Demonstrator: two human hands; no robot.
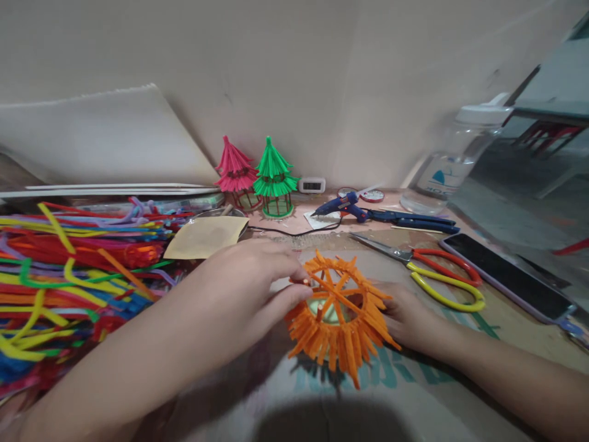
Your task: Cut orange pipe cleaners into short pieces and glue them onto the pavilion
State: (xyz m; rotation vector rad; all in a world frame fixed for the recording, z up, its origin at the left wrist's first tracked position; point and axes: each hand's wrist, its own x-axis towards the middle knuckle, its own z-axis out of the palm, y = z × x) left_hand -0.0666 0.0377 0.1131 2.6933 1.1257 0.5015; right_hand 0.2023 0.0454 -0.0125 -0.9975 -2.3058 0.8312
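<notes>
An orange pipe-cleaner pavilion model (348,336) stands in front of me on the cardboard. Its ring of fringed strips flares outward, with crossed spokes over an open middle and a pale green base beneath. My left hand (262,282) pinches a short orange pipe cleaner piece (306,282) between thumb and finger at the ring's left edge. From the right side, my right hand (405,313) holds the model, its fingertips partly hidden behind the fringe. Behind stand a finished-looking pink pavilion (235,166) and a green pavilion (275,175) with pointed tiered roofs.
Many coloured pipe cleaners (83,282) are heaped at left beside a yellowish paper (207,237). Further back lie a blue glue gun (338,204), pliers (414,221) and a small digital timer (312,185). Scissors (442,270), a phone (506,276) and a clear bottle (448,159) are at right.
</notes>
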